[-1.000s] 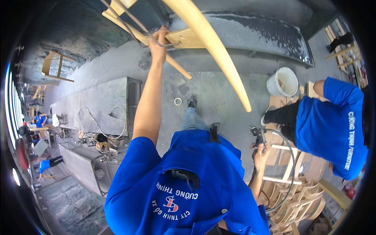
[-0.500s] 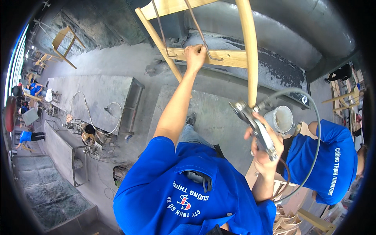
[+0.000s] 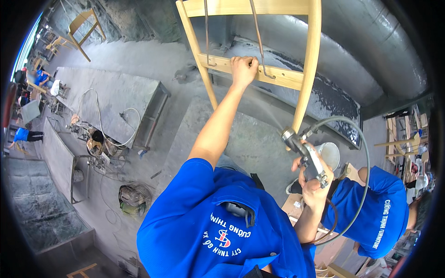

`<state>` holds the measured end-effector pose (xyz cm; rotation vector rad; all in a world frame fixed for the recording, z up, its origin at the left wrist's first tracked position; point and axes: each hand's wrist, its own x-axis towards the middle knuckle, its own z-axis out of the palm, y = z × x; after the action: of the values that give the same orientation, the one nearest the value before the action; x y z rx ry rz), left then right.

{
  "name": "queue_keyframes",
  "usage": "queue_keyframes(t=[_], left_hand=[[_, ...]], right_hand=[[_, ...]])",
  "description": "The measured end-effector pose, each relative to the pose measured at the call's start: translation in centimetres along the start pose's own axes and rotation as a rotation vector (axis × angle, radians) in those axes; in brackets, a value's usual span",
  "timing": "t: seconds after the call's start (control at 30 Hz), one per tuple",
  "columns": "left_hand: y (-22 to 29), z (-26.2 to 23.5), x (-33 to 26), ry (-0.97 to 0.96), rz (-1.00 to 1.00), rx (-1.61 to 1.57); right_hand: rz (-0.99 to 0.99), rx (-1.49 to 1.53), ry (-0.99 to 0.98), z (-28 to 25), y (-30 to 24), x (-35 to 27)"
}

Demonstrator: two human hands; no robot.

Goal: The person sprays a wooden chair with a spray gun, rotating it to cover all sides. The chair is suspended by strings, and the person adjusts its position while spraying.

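A pale wooden chair frame (image 3: 311,60) hangs on two thin metal hooks (image 3: 257,39) hitched into its lower rail (image 3: 285,78). My left hand (image 3: 244,72) is closed on that rail between the hooks, arm stretched forward. In my right hand (image 3: 316,180) is a metal spray gun (image 3: 303,153), its nozzle aimed up and left below the rail. A faint mist fans from the nozzle toward the frame. A grey hose (image 3: 359,139) loops from the gun, and a brown one (image 3: 333,217) runs beneath my right wrist.
A co-worker in a blue shirt (image 3: 375,213) bends close on my right, beside a white bucket (image 3: 328,155). Beyond the frame lies a metal trough (image 3: 336,106) with foamy liquid. Left stand a grey table (image 3: 111,99) and spray equipment (image 3: 99,143). Another chair frame (image 3: 83,30) hangs far left.
The chair frame and my left hand now appear farther right and slightly lower. The spray gun has turned toward the frame, and mist now comes from its nozzle.
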<state>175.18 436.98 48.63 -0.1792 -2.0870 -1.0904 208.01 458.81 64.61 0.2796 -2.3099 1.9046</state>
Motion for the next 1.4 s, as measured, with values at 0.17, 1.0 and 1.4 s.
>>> queue_keyframes(t=[0.17, 1.0, 1.4], left_hand=[[-0.8, 0.3, 0.1, -0.031, -0.117, 0.206], [-30.2, 0.5, 16.9, -0.635, -0.302, 0.902], [-34.1, 12.9, 24.8, -0.527, -0.621, 0.852]], right_hand=[[0.035, 0.005, -0.017, -0.5, 0.3, -1.1], [-0.064, 0.222, -0.049, 3.2, 5.9, 22.7], [0.185, -0.008, 0.123, 6.2, 9.1, 36.9]])
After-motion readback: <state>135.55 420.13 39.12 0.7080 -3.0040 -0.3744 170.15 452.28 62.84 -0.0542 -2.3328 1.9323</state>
